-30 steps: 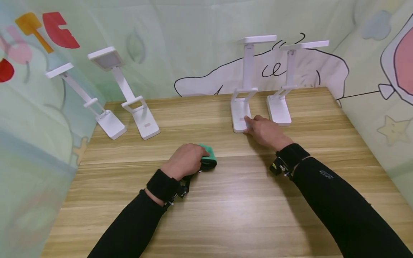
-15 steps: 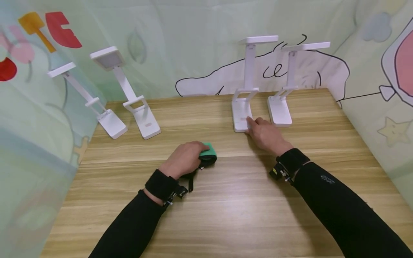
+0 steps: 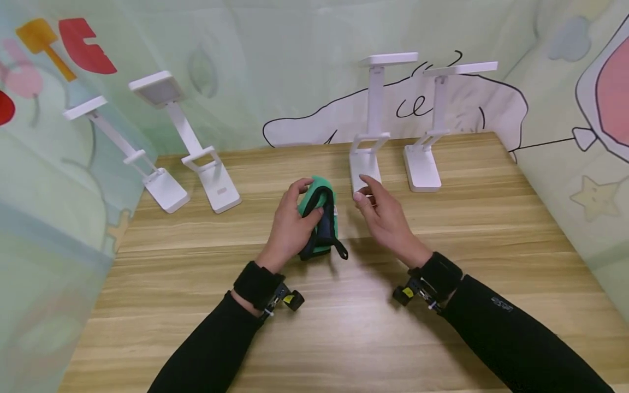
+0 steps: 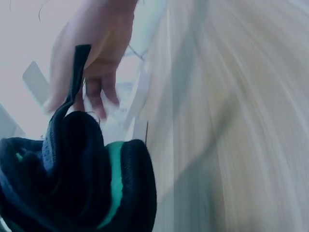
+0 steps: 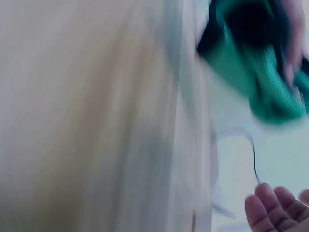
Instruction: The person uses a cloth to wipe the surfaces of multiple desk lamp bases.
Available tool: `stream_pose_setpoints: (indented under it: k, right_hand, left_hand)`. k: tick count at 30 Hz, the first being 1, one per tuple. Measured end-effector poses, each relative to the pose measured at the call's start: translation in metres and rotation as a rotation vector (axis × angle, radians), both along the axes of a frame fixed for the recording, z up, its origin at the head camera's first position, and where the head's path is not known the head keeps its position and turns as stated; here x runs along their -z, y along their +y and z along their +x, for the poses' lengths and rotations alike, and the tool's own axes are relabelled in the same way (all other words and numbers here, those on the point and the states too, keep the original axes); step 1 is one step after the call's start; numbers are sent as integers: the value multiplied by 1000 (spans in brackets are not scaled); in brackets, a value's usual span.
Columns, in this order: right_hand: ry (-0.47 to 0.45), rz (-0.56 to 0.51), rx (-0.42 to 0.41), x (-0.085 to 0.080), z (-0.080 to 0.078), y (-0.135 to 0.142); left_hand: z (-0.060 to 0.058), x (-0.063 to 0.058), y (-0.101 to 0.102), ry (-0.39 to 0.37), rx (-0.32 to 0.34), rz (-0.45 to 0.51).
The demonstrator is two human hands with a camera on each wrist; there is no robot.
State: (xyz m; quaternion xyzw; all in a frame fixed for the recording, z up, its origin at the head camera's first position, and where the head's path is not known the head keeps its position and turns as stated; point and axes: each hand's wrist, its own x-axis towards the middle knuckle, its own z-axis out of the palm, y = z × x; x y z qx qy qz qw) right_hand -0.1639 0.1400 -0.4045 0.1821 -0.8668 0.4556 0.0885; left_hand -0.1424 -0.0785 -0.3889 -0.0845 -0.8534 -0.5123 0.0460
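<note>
My left hand [image 3: 286,229] grips a folded green cloth [image 3: 318,183] with black edging, thumb across its near side. A short black loop hangs from its lower end. In the left wrist view the cloth's dark folds [image 4: 67,179] fill the lower left, with the other hand behind them. My right hand [image 3: 390,221] is held with loosely bent fingers and nothing in them, its fingertips overlapping the base of a white desk lamp [image 3: 365,161]. In the right wrist view its fingers [image 5: 270,208] show at the bottom right, below the blurred cloth [image 5: 231,63].
Another white desk lamp [image 3: 422,169] stands to the right of the first. Two more lamps, one tilted-headed lamp [image 3: 219,188] and one outer lamp [image 3: 167,191], stand at the table's back left. A printed curtain [image 3: 236,65] hangs behind the wooden table [image 3: 344,338].
The left hand has lifted and turned the cloth upright, moving it toward the right lamps. My right hand has drawn back from the lamp base it was touching and turned its palm inward.
</note>
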Motion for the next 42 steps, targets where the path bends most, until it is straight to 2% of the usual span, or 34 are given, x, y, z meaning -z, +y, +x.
stream_pose_setpoints:
  k: [3, 6, 12, 15, 20, 23, 26, 29, 31, 34, 35, 38, 42]
  right_hand:
    - [-113, -140, -77, 3, 14, -15]
    - [-211, -216, -138, 5, 26, -24]
    - [-216, -254, -213, -9, 44, -34]
    - [-228, -259, -221, -12, 48, -34]
    - [-262, -285, -226, -5, 47, -32]
    - [-247, -273, -181, 8, 41, -29]
    - [-208, -211, -86, 20, 36, -24]
    - [-154, -133, -13, 23, 34, -18]
    - [-121, -91, 13, 23, 33, -14]
    - [-84, -57, 32, 22, 33, -8]
    - [-74, -49, 37, 23, 32, -6]
    - [-43, -15, 51, 23, 30, 1]
    - [-3, 41, 70, 25, 26, 10]
  left_hand:
    - [3, 1, 13, 24, -6, 23]
    - [7, 5, 22, 34, -10, 36]
    - [14, 12, 30, -8, 27, 107]
    - [17, 14, 31, -56, 84, 203]
    - [20, 13, 34, -129, 238, 328]
    - [24, 4, 34, -178, 328, 358]
    - [29, -10, 30, -205, 373, 348]
    - [31, -17, 24, -207, 359, 327]
    - [25, -7, 19, -179, 322, 336]
    - [14, 10, 9, -131, 229, 335]
    - [10, 15, 6, -120, 192, 316]
    - [4, 16, -7, -102, 91, 210]
    - [-5, 18, -25, -93, 9, 55]
